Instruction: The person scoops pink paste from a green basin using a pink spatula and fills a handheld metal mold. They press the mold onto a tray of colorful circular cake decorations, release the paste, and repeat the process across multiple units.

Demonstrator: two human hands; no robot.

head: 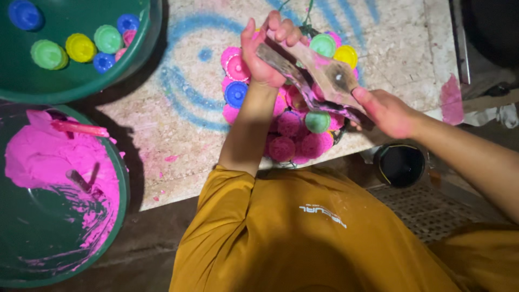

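Observation:
My left hand grips the far end of a flat, worn, pink-stained scraper board, and my right hand holds its near end. The board lies slanted over a cluster of round fluted moulds. Most of these are filled with pink paste. A blue mould, a green one and a yellow one sit among them. The cluster rests on a pale stone slab marked with blue rings. The board hides the moulds beneath it.
A green basin at the left holds pink paste and a pink-smeared spatula. Another green basin at the top left holds several loose coloured moulds. A black can stands below the slab's right edge, next to a mesh grate.

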